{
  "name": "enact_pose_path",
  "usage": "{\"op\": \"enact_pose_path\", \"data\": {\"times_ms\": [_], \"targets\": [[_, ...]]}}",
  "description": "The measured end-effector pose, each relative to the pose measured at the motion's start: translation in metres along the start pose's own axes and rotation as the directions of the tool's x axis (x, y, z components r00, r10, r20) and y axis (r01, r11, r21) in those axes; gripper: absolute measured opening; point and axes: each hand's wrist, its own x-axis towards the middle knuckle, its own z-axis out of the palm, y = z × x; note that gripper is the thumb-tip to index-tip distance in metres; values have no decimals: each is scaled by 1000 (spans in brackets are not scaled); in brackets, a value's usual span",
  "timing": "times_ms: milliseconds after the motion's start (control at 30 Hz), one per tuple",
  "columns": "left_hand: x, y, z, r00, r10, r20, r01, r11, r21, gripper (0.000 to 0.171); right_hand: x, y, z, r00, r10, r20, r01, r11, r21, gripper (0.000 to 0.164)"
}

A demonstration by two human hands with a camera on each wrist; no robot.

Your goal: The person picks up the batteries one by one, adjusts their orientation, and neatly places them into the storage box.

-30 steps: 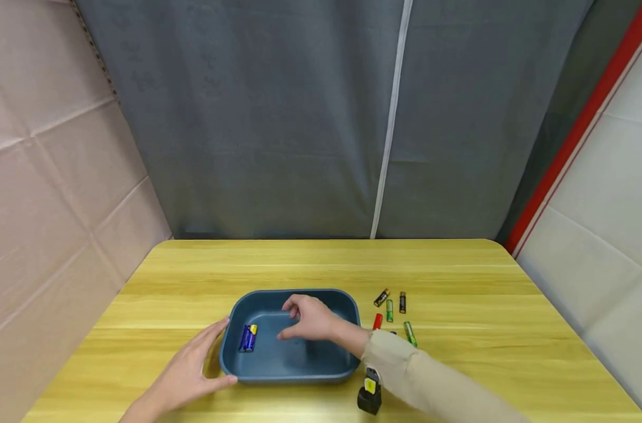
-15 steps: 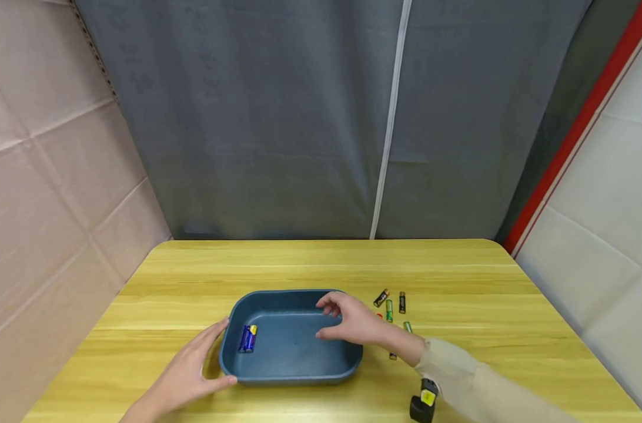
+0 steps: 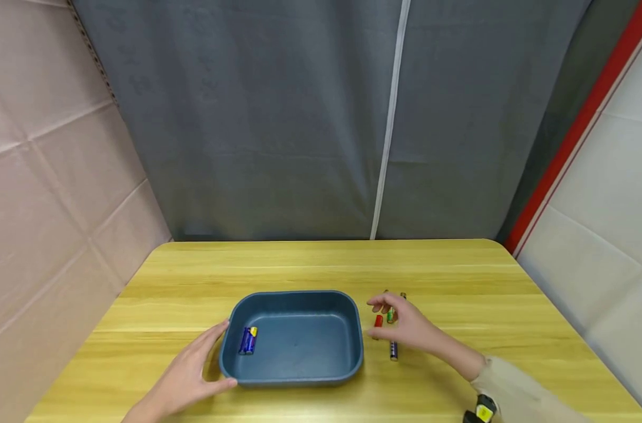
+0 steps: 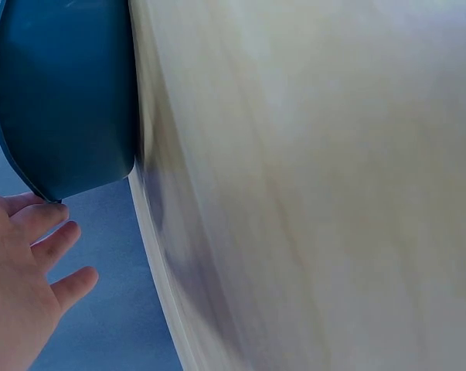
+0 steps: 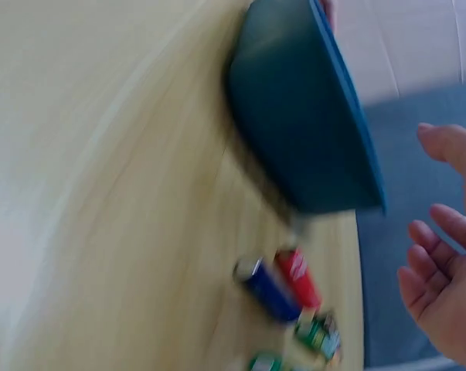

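Note:
A dark blue-green tray stands on the table. Two blue batteries lie side by side at its left end. At the tray's left rim my left hand rests with spread fingers, and in the left wrist view its fingertips touch the rim. To the right of the tray my right hand, fingers loosely bent and holding nothing, hovers above loose batteries. Below it show a red battery, a dark blue battery and a green battery. The hand partly covers others behind it.
The wood-grain table ends at a grey curtain at the back. Pale panels stand at the left and right sides. A black wrist device sits at the right sleeve.
My right hand has moved out of the tray to the right, over the loose batteries. The left hand stays at the rim, and the two blue batteries remain in place.

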Motion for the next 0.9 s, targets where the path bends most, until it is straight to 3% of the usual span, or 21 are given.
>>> {"op": "enact_pose_path", "data": {"times_ms": [267, 600, 767, 900], "targets": [[0, 0, 0, 1000, -8, 1, 8, 1000, -2, 97, -28, 38, -19, 993, 119, -22, -118, 991, 65, 50], [0, 1, -1, 1000, -15, 4, 15, 1000, 1, 96, -44, 72, -25, 987, 157, 23, -158, 985, 67, 57], [0, 1, -1, 1000, -11, 2, 11, 1000, 4, 96, -45, 84, -22, 991, 129, 36, -131, 991, 35, 61], [1, 1, -1, 1000, -10, 3, 10, 1000, -1, 96, -45, 90, -21, 997, 77, 22, -76, 996, -49, 60]]}}
